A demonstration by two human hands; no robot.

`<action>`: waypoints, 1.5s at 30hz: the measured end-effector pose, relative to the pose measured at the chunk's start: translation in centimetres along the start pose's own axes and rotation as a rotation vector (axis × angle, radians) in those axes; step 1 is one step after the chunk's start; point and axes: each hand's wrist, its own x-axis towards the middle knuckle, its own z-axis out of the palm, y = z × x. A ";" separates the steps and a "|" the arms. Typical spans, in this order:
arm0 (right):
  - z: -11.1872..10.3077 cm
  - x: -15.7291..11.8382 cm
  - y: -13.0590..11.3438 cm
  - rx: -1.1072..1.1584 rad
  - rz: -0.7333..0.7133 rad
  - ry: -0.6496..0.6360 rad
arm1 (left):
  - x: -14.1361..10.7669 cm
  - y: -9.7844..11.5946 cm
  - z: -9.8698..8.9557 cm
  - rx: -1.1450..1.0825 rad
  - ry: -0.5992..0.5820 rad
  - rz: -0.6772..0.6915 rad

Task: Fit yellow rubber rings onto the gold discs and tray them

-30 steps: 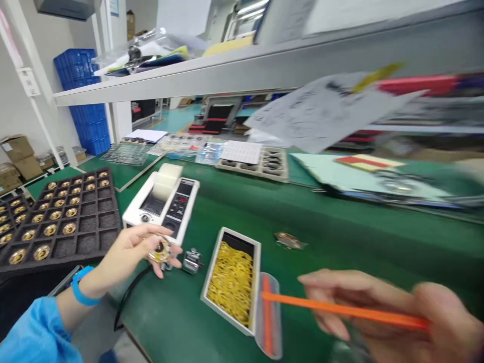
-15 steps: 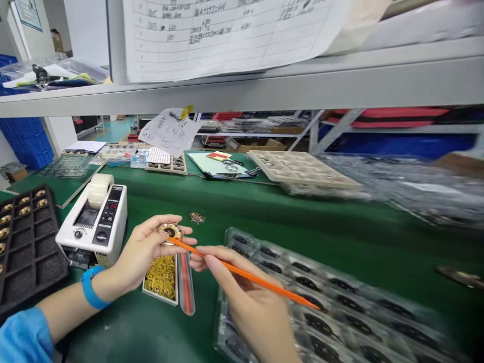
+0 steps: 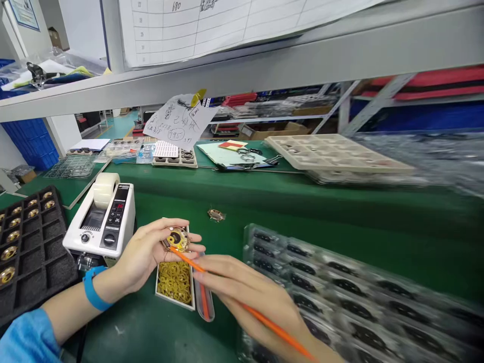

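Note:
My left hand (image 3: 145,252), with a blue band at the wrist, holds a round gold watch case (image 3: 177,239) between thumb and fingers, its inner side turned up. A black and yellow inside shows in it. My right hand (image 3: 251,292) grips a thin orange pointed stick (image 3: 270,327), whose tip meets the lower edge of the watch case. Below my left hand lies a white box (image 3: 194,297) full of small yellow rings (image 3: 174,282). Beside the box is a clear sleeve (image 3: 206,307) with an orange strip inside.
On the left are a black tray (image 3: 36,275) with gold round parts and a white tape dispenser (image 3: 128,212). Clear trays of black parts (image 3: 350,287) cover the right. A small metal part (image 3: 216,215) lies behind my hands. A grey shelf beam (image 3: 264,65) crosses above.
The view has shifted, so the bench things sit further right or lower. My right hand has rolled over, palm more downward, and the stick's tip has moved to the watch case's lower edge.

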 end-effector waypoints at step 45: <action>-0.4 0.8 -3.0 -0.271 0.103 0.430 | -0.5 -2.0 1.2 0.447 0.101 0.078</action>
